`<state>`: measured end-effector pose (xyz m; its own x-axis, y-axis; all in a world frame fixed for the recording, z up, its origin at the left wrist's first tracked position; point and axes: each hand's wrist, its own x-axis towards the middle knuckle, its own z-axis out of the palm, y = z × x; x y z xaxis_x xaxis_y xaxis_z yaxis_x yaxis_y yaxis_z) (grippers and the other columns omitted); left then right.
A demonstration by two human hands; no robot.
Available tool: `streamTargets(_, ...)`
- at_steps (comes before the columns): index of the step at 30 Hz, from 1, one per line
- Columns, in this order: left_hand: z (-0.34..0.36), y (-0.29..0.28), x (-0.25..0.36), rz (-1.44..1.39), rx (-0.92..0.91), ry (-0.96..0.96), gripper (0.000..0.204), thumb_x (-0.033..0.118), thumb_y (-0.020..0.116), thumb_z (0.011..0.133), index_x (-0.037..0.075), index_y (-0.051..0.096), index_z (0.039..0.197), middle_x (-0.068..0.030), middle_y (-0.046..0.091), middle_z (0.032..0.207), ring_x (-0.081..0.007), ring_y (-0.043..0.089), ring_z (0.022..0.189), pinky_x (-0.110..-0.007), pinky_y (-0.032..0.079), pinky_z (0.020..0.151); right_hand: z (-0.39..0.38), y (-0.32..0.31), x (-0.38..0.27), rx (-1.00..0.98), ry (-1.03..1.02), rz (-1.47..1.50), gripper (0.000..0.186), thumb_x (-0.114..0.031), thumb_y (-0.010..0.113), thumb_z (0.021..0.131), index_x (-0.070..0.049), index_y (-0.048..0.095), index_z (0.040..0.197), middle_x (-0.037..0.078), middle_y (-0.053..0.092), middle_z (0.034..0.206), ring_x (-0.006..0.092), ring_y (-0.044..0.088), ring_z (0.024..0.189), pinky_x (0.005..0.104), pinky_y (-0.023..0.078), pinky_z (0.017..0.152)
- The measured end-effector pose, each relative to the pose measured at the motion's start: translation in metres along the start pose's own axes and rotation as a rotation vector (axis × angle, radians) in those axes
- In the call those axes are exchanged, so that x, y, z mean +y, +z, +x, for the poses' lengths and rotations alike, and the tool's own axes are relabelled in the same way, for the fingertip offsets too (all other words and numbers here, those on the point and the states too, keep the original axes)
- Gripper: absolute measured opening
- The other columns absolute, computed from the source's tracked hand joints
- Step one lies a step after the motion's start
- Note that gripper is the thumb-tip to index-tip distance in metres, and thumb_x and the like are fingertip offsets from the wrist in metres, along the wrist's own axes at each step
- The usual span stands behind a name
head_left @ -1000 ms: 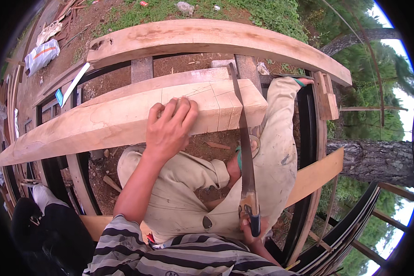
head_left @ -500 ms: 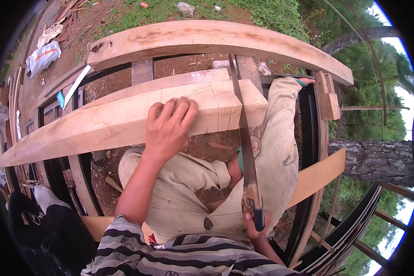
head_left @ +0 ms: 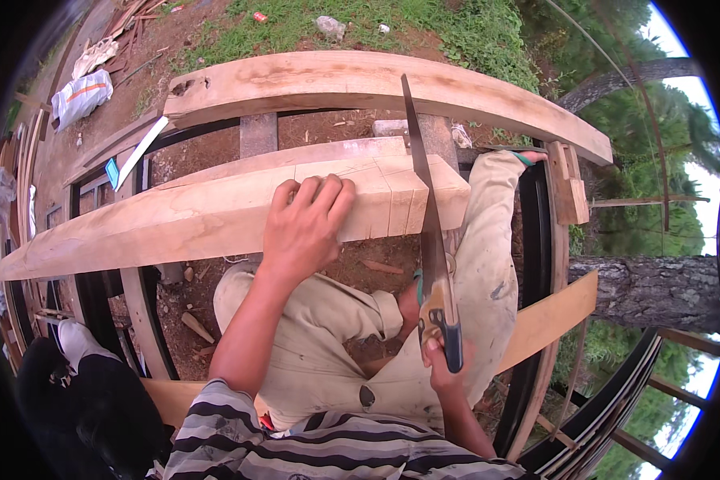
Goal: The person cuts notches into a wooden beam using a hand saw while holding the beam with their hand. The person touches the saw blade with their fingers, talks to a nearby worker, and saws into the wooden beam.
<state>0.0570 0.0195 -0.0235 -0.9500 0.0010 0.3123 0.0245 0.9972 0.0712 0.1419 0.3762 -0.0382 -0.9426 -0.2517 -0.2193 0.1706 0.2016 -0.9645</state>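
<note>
A thick wooden beam [head_left: 160, 228] lies across in front of me, with pencil lines and cut lines near its right end. My left hand [head_left: 308, 220] rests on the beam, fingers curled over its top face and pressing against it. In my right hand [head_left: 446, 364] is the dark handle of a handsaw [head_left: 430, 208]. Its long blade crosses the beam close to the right end, to the right of the marked lines, and its tip reaches the far beam. The blade stands in or against the wood there; its lower edge is hidden.
A second long beam [head_left: 312, 80] lies beyond, on the bench supports. A white strip [head_left: 142, 152] leans at its left end. A plank [head_left: 552, 320] crosses at my right, near a tree trunk [head_left: 648, 298]. Someone in dark clothing [head_left: 96, 408] sits at the lower left.
The saw and my right hand have moved forward, away from my body, so the blade reaches farther over the far beam. My left hand stays on the beam. The view has shifted slightly.
</note>
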Motion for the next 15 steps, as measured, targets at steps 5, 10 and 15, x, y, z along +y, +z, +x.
streamTargets(5,-0.006,-0.005,0.009,0.075,0.084,0.012,0.056,0.013,0.074,0.079,0.014,0.065,0.134,-0.0012,0.069,0.127,-0.02,0.066,0.12,-0.041,0.049,0.103,-0.11,-0.03,-0.001,-0.003,-0.055,-0.264,0.022,-0.007,0.071,0.1,-0.003,0.05,0.094,0.008,0.057,0.066,0.0176,0.059,0.056,0.0324,0.047,0.053)
streamTargets(10,0.001,0.003,0.011,-0.003,0.066,-0.005,0.072,0.007,0.079,0.067,0.012,0.065,0.138,-0.0022,0.07,0.134,-0.0221,0.066,0.126,-0.045,0.047,0.109,0.09,0.023,-0.035,-0.005,-0.106,0.177,0.02,-0.003,0.068,0.104,-0.002,0.058,0.086,0.002,0.058,0.065,0.0098,0.053,0.054,0.029,0.04,0.05)
streamTargets(15,-0.001,-0.011,-0.001,-0.098,-0.032,-0.022,0.068,0.005,0.077,0.07,0.012,0.065,0.136,-0.0019,0.07,0.128,-0.0228,0.066,0.12,-0.046,0.047,0.111,0.044,0.034,-0.034,0.114,0.061,0.177,0.021,-0.001,0.069,0.104,-0.003,0.058,0.086,0.0,0.058,0.065,0.0095,0.053,0.054,0.0293,0.041,0.05)
